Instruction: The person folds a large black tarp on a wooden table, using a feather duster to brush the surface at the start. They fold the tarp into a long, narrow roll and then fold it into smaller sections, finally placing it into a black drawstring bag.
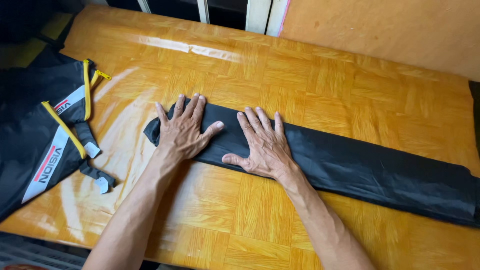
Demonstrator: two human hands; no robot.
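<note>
While both palms pressed down, this was how things lay, biggest first.

Table: a glossy orange wood-parquet tabletop (320, 85) filled nearly the whole view, with window glare streaked across its far left part.

Wall: a plain orange surface (390, 30) stood behind the table's far right edge, with pale upright slats just left of it.

Folded fabric: a long, narrow strip of black, slightly shiny nylon cloth (380, 170) lay flat across the table, running from its rounded end near the middle-left out to the right edge of the view.

Bag: a black carry bag with yellow piping and a grey-and-red band (45, 130) lay on the table's left side, well apart from the strip, its zip pull and two short straps with pale tabs trailing toward the centre.

Right hand: it (262, 147) rested palm-down on the strip, fingers spread wide and flat, thumb out toward the near edge; it grasped nothing.

Left hand: it (184, 131) lay flat on the rounded left end of the strip, fingers fanned wide, thumb reaching toward the right hand; it gripped nothing either.

Gap between hands: small, with black cloth showing there.
</note>
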